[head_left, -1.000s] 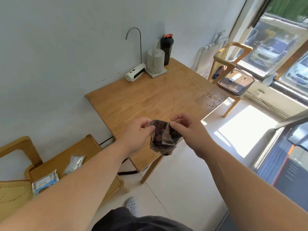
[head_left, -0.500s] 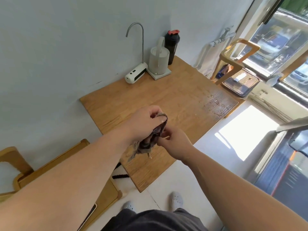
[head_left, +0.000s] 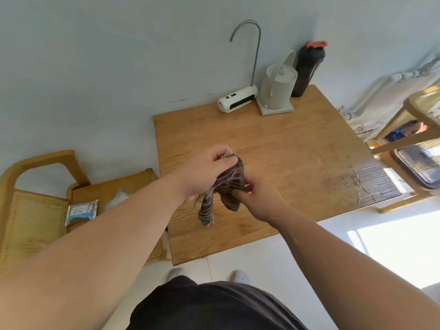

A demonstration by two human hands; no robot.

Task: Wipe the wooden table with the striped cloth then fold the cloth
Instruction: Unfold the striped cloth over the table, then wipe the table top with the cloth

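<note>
The striped cloth (head_left: 227, 186), dark with thin coloured stripes, hangs bunched above the middle of the wooden table (head_left: 297, 148). My left hand (head_left: 207, 170) pinches its upper end between thumb and fingers. Just below and to the right, my right hand (head_left: 259, 201) grips a lower fold of the same cloth. One loose end dangles down toward the tabletop, and I cannot tell whether it touches. A wet, shiny patch covers the table's right edge.
At the back of the table against the wall stand a white water dispenser (head_left: 238, 101) with a curved spout, a grey kettle (head_left: 278, 89) and a black bottle (head_left: 308, 67). A wooden chair (head_left: 47, 206) holding packets is at left; another chair (head_left: 419, 139) at right.
My view has tilted down and nearer the table. The cloth, held spread between both hands a second ago, now hangs bunched, with my left hand above and my right hand below.
</note>
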